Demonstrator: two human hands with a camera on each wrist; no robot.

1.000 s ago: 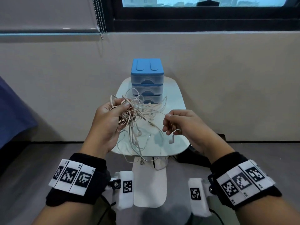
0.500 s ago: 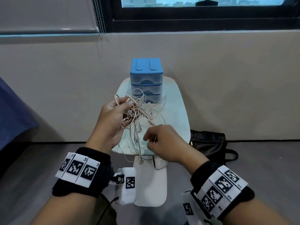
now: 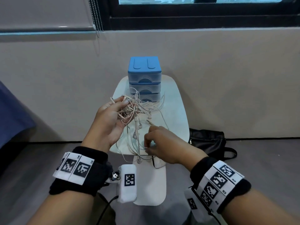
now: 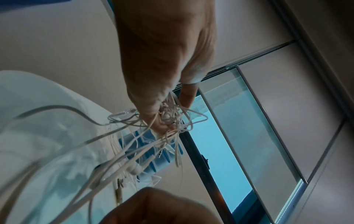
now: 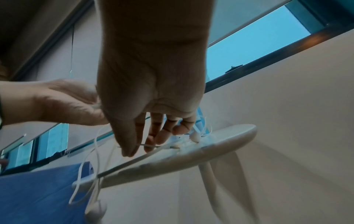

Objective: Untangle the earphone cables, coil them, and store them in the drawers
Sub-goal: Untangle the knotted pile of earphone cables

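- While I look down through the head camera, my left hand [image 3: 108, 120] is raised over the near part of the table [image 3: 177, 114], fingers curled round a knotted bunch of cables [image 3: 133, 111]. Strands and earbuds hang from it to the tabletop, and a few trail over the near edge.
- My right hand [image 3: 162, 143] sits lower, at the table's near edge, with thumb and forefinger pinched on one thin strand of the cables.
- The drawers [image 3: 144, 78], a blue-topped stack of three, stand at the far end of the table by the wall, all pushed in. A black bag [image 3: 207, 142] lies on the floor to the right of the table.
- In the left wrist view, my left hand [image 4: 162, 72] closes its fingertips [image 4: 186, 97] on the cables [image 4: 172, 119] where they knot. Loose strands fan down towards the table [image 4: 38, 121], crossing in front of the drawers [image 4: 149, 151]. My right hand [image 4: 159, 207] is a blur at the bottom edge; its grip cannot be told here.
- In the right wrist view, my right hand [image 5: 151, 91] points down, thumb and forefinger meeting on a strand of the cables [image 5: 151, 145] just above the table [image 5: 220, 145]; the other fingers [image 5: 180, 128] are loosely bent. An earbud [image 5: 195, 137] rests on the tabletop beside them. My left hand [image 5: 63, 103] shows at the left, higher up, and more strands hang off the table's edge.
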